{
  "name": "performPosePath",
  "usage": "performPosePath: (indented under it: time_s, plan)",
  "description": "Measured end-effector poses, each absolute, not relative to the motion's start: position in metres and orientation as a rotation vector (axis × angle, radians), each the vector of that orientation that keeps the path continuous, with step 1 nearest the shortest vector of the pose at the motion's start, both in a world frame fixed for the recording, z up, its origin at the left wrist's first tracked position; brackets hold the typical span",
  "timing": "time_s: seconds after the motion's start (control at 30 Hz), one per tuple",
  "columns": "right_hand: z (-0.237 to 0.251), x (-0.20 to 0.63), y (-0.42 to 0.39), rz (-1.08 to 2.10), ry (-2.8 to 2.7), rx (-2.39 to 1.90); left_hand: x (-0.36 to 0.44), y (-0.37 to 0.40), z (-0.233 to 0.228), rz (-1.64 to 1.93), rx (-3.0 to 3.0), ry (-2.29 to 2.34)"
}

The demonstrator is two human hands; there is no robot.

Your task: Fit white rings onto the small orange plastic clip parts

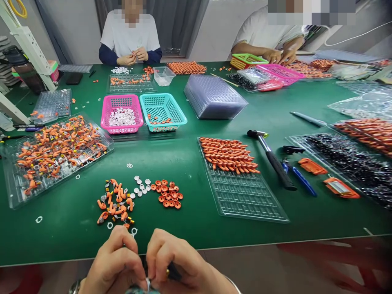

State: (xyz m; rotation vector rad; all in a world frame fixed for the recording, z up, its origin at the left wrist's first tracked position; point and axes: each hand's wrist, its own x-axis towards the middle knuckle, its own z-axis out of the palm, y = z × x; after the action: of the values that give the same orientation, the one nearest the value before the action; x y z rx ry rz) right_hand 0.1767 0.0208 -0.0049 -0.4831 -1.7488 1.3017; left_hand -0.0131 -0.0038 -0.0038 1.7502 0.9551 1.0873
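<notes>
At the bottom edge of the head view my left hand (114, 263) and my right hand (179, 263) are pressed together over the table's near edge. Their fingertips pinch a small silvery part (148, 283) between them; a dark piece with a yellow band (170, 272) sits under my right fingers. Just beyond my hands lie a loose pile of orange curved pieces (115, 202), a cluster of orange round caps (167, 193) and a few small white discs (141, 186) on the green table (190, 163).
A clear tray half-filled with orange pieces (228, 155) lies right of centre, beside a hammer (271, 157) and a blue pen (301, 179). Left is a tray of mixed orange parts (55, 151). Pink (121, 112) and teal (162, 110) baskets stand behind. Two people work at the far side.
</notes>
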Motion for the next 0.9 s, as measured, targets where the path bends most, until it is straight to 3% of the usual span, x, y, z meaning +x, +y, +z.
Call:
performPosePath:
  time_s: [0.2, 0.43, 0.67, 0.9]
  plan:
    - [-0.009, 0.177, 0.017, 1.235, -1.699, -0.546, -0.021, -0.003, 0.000, 1.022, 1.831, 0.953]
    - [-0.024, 0.190, 0.016, 1.150, -1.548, -0.761, -0.049, 0.019, 0.006, 0.351, 2.217, 0.888]
    - [-0.031, 0.191, 0.019, 1.091, -1.530, -0.823, -0.039, 0.088, 0.013, 0.368, 2.493, 1.309]
    - [-0.030, 0.191, 0.020, 1.053, -1.489, -0.858, -0.011, 0.123, 0.006, 0.230, 2.497, 1.353]
